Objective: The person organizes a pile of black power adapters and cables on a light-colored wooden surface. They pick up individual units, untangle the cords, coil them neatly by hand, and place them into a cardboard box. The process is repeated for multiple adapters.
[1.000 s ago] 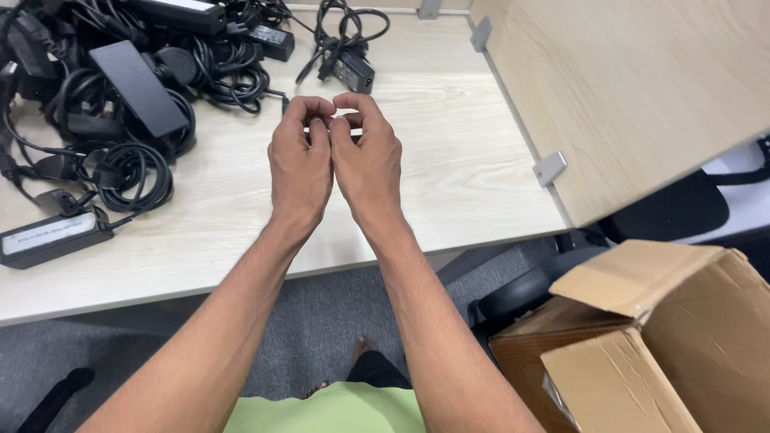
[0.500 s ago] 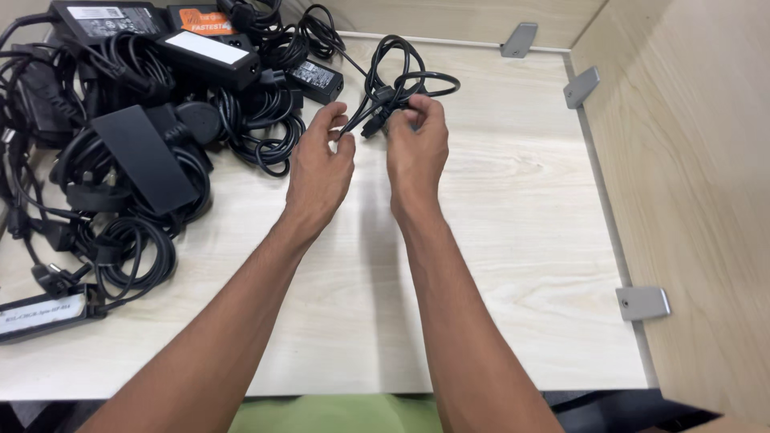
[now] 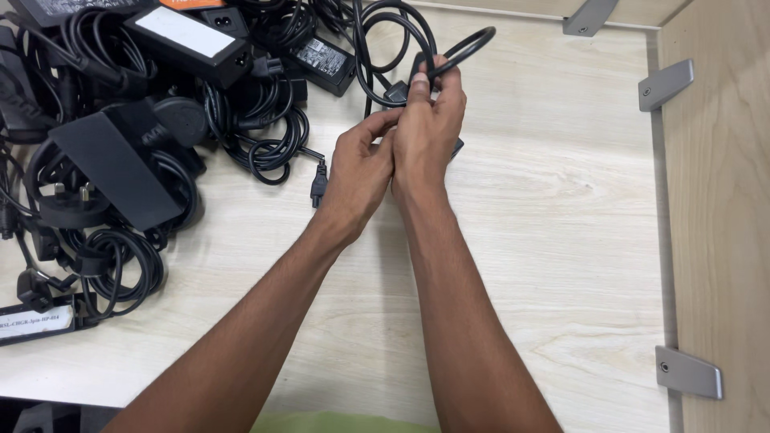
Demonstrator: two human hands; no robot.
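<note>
Black cable [image 3: 401,36] loops stand up and away from us above our right hand [image 3: 427,132], which pinches the bundle at its base. Our left hand [image 3: 358,176] is curled just beside, touching the right one, lower and nearer to us, over the pale wooden desk [image 3: 553,240].

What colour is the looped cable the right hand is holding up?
Black. The looped cable gripped by the right hand shows best in the head view.
</note>
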